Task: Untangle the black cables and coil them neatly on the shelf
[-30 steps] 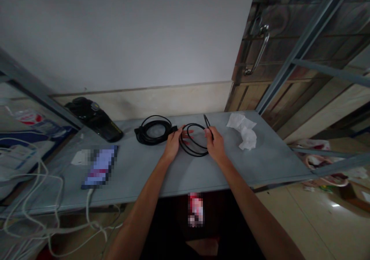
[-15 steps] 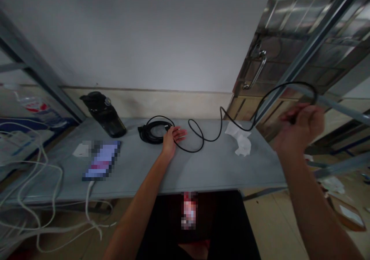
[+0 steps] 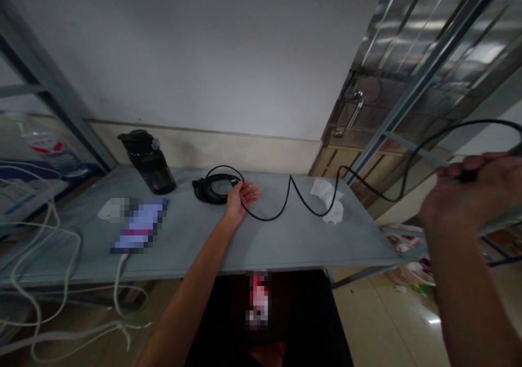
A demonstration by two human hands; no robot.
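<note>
The last loop of the long thin black cable near the left hand had just opened out. In its place the cable ran in loose zigzag bends over the flat grey worktop, then rose off its right end to the right hand. For the work in hand this seemed to mean that the drawn-out length was free of crossings, though slack and well short of straight.

The right hand was raised near the right edge of the view, its fingers curled and closed on a dark part of the cable. The left hand rested just beside the thick round coil of black cable, fingers partly bent and a little apart; whether it gripped the line passing it could not be told.

Half a second earlier, the right hand had been nearer and a loop had lain on the worktop; a second earlier, both hands had been close together with rings of cable between them. Now a bend crossed the view of the crumpled white tissue. The coil and the dark translucent bottle stood where they had been.
</note>
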